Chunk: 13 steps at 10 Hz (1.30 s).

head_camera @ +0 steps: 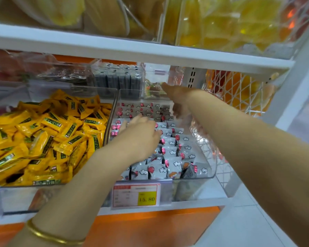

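Note:
A clear plastic bin [206, 176] on the shelf holds several grey snack packets [171, 150] with red and white cloud prints. My left hand [138, 138] lies palm down on these packets, fingers stretched toward the back; a gold bangle [52, 237] is on that wrist. My right hand [177, 99] reaches over the bin's back right corner, one digit pointing at a small clear box [156, 81] of mixed packets behind. Its lower fingers are blurred, and I cannot tell whether they hold anything.
A bin of yellow packets [43, 139] sits left of the grey ones. Dark packets [118, 81] stand behind. A price tag [136, 196] reads 15.80. The white shelf board [132, 50] hangs close above, and a white wire mesh side panel [239, 97] is on the right.

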{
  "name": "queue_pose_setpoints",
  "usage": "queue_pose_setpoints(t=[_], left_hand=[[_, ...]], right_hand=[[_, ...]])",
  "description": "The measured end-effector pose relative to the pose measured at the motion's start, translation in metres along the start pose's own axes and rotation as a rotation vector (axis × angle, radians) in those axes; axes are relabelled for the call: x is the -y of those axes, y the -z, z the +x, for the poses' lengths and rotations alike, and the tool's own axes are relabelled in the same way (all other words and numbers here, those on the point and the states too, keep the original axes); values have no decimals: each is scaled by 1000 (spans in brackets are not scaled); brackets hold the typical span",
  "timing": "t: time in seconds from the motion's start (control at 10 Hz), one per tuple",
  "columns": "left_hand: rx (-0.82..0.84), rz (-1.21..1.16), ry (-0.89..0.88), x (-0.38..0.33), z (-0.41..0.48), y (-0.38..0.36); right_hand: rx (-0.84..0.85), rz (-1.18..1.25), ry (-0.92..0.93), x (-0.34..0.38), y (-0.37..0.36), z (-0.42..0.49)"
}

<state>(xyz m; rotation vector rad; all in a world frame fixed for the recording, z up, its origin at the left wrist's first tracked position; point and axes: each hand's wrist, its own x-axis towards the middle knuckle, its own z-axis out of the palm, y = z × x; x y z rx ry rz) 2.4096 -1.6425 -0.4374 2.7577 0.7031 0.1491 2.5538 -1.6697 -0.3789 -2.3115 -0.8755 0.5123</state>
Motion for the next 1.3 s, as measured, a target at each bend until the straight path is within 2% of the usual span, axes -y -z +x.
queue_pose_setpoints(t=[0.1,0.2,0.3,0.6,0.8,1.1,1.2,1.3], left_hand=[[-42,-4,-40,-1,-15,-3],[-64,11,-55,-2,-30,-9],[-65,51,-51,-5,-40,-13],[-73,98,-97,-7,-47,-21],[-72,78,-109,-4,-43,-27],[-62,61,-96,-4,-47,-28],[-115,39,-134,-6,-50,-25],[-250,-90,-187,-11,-55,-9]], right_hand=[[-8,-105,110,2,14,-47],[-46,-339,360,-18,21,-100],[-46,-551,446,-45,19,-136],[-123,-818,429,-85,4,-145],[-238,-712,525,-87,-5,-146],[-245,-702,546,-96,-13,-141],[-258,-680,547,-98,-8,-143],[-311,-530,538,-93,5,-154]])
